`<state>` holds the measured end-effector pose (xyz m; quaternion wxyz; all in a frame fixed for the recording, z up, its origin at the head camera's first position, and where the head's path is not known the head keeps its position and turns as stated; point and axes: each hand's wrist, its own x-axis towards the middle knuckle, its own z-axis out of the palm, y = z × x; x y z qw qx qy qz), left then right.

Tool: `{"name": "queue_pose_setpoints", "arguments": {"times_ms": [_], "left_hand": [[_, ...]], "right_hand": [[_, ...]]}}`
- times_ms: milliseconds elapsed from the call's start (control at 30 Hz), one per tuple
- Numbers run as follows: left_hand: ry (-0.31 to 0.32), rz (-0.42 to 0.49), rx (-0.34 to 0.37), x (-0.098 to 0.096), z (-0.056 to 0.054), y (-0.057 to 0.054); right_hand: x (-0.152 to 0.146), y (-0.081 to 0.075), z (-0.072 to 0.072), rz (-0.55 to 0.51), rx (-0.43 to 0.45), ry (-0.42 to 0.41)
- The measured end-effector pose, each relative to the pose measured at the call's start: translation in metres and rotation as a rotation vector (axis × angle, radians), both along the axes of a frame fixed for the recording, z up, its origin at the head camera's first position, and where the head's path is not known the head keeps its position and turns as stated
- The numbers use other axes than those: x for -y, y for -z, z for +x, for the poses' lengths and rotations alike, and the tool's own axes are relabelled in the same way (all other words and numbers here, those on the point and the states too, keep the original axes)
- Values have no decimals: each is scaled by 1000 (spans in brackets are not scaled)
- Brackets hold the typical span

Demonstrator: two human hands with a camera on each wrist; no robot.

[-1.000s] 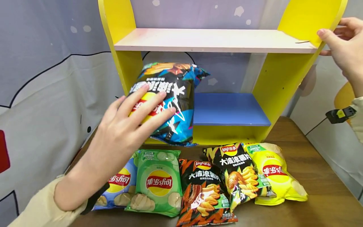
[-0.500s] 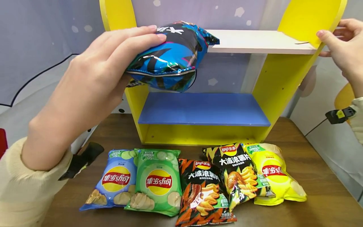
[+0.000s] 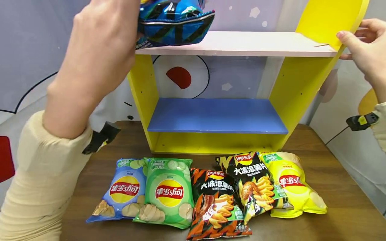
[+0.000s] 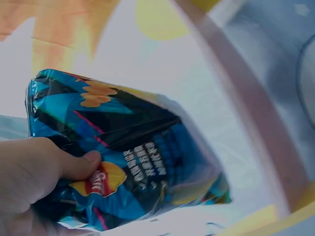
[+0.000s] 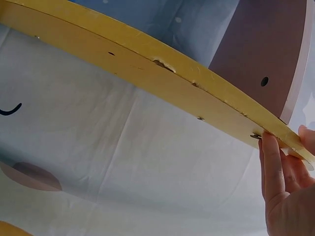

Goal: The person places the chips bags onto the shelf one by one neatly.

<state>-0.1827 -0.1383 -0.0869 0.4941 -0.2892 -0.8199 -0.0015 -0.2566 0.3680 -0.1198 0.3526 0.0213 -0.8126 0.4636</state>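
Note:
A blue-and-black potato chip bag (image 3: 178,28) is in my left hand (image 3: 99,50), up in front of the left end of the white upper shelf board (image 3: 256,43). In the left wrist view the thumb presses on the front of the chip bag (image 4: 142,128); the fingers behind it are hidden. My right hand (image 3: 368,50) grips the edge of the yellow side panel (image 3: 330,20), thumb on the inner face and fingers outside. The right wrist view has the same hand (image 5: 288,191) around the panel's rim (image 5: 147,51).
On the wooden table (image 3: 340,170) lie chip bags in a row: blue (image 3: 123,190), green (image 3: 169,194), orange-and-black (image 3: 215,204), black-and-yellow (image 3: 253,184) and yellow (image 3: 292,187). Behind them stands the shelf unit with its blue lower board (image 3: 217,115).
My left hand has raised the blue-and-black chip bag from before the lower opening to the upper board's height, its bottom seam now turned toward me. The right hand stays on the panel.

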Motion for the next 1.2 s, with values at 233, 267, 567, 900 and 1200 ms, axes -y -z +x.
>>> {"name": "queue_pose_setpoints", "arguments": {"times_ms": [233,267,567,900,1200], "left_hand": [[-21,-62,75,-19,-58,-1],[-23,-66,96,-21,-63,0],[-24,-117,217,-21,-96,5],[-163,-288,464,-7,-107,0],[-178,-331,590,-3,-111,-9]], "right_hand": [[-2,1,3,2,15,-2],[-2,2,3,3,20,-1],[-2,4,6,24,12,13],[1,4,8,12,10,-1],[4,4,9,10,9,2]]}}
